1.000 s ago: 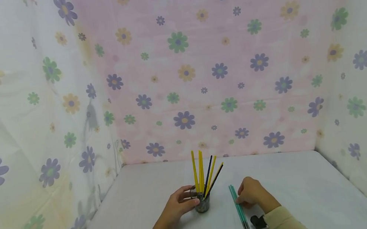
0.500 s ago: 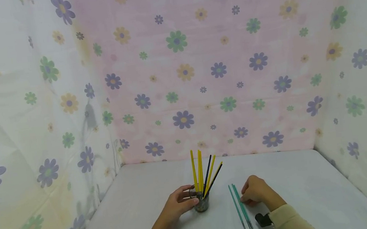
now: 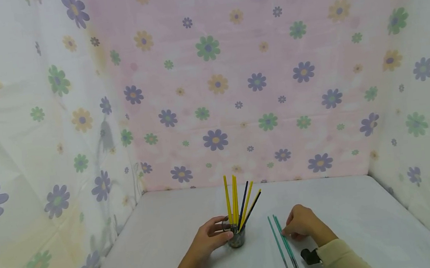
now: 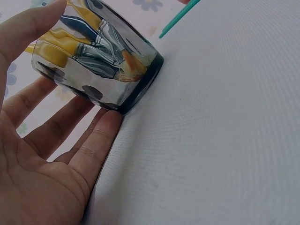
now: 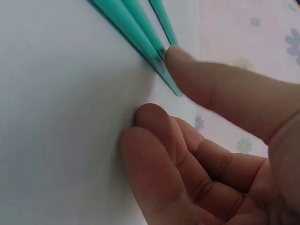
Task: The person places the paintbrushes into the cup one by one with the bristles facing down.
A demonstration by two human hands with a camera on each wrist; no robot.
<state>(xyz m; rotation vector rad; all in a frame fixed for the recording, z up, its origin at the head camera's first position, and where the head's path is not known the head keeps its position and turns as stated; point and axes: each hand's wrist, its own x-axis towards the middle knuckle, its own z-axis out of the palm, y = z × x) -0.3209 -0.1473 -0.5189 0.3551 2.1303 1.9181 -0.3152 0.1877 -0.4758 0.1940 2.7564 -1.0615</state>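
My left hand (image 3: 209,239) holds a dark, see-through glass cup (image 4: 93,82), thumb on one side and fingers on the other. Several yellow and dark-handled paintbrushes (image 3: 235,201) stand in it, bristles down. To the right of the cup, three thin teal paintbrushes (image 3: 279,246) lie on the table, one apart from the other two. My right hand (image 3: 300,223) is beside the right-hand pair. In the right wrist view its thumb touches a teal handle (image 5: 136,35), while the other fingers bend loosely with a gap between them and the thumb.
A white-covered table (image 3: 183,207) carries everything. Flower-printed cloth (image 3: 245,117) hangs at the back, with similar cloth along the left and right sides. A dark camera sits on each wrist.
The teal paintbrushes lay close together; two have shifted right, away from the left one. My right hand has moved slightly right with them. The left hand and cup stay in place.
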